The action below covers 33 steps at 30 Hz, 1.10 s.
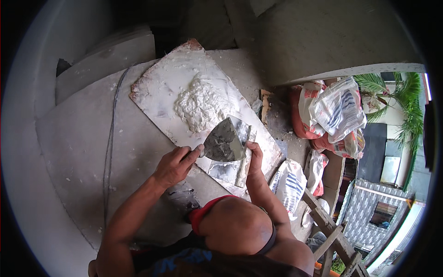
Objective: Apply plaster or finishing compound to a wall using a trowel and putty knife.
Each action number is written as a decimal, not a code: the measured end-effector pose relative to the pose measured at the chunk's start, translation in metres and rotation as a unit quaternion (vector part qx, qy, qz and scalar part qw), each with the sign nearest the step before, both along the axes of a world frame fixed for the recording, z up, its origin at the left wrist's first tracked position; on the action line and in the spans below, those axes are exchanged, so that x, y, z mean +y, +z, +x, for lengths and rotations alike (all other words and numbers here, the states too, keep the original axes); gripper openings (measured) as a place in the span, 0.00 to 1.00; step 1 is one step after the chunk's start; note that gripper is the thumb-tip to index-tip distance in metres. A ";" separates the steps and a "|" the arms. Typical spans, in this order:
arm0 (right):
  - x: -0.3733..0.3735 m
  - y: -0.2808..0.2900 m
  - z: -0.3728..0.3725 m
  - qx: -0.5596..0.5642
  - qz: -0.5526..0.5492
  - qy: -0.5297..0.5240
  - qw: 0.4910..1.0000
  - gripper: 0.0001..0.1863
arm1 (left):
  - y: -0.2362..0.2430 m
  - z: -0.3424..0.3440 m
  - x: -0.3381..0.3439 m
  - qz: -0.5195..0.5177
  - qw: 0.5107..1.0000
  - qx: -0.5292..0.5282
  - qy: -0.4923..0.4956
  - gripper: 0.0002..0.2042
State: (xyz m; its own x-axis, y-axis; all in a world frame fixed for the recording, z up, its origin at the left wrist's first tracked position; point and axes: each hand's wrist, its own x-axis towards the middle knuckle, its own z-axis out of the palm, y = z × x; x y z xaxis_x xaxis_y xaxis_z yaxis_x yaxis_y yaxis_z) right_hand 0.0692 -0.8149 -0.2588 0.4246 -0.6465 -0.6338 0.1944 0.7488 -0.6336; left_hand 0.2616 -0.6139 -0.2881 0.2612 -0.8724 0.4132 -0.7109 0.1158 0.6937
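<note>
Two bare hands work apart, each closed on its own tool, above a white-smeared board (pixel 154 94) on the dusty grey floor (pixel 78 152). The left hand (pixel 173 167) grips the short handle of a wide scraper (pixel 224 145), a flared triangular blade crusted with grey, blotchy residue. Its fingers wrap the handle's end, probably to leave the whole blade free. The right hand (pixel 254 159) clasps the pale lengthwise bar of a flat rectangular trowel (pixel 224 171), thumb on top, likely to steady the plate while the scraper crosses it. The scraper overlaps the trowel; whether the metal faces touch is hard to tell.

Just beyond the tools, a mound of wet white paste (pixel 203 106) sits on the board, lumpy and ridged like thick cream. It seems placed within easy reach, with the board perhaps keeping it off the floor. The board is rectangular, set at a slant, its corners stained brown. To the right lie crumpled, printed sacks (pixel 339 113), creased and partly red. A thin dark cable (pixel 110 147) curves along the floor at left.
</note>
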 end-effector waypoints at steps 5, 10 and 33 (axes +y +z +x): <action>-0.006 0.024 0.011 -0.011 -0.030 0.023 0.999 0.20 | -0.006 0.008 0.007 0.012 0.999 -0.026 0.021 0.32; -0.038 -0.009 -0.001 0.112 -0.209 -0.001 0.971 0.17 | 0.001 0.036 0.043 0.070 0.989 0.020 0.126 0.30; 0.469 0.031 0.396 -0.276 0.148 0.390 0.866 0.24 | 0.294 -0.041 0.419 -0.331 0.674 0.189 0.632 0.23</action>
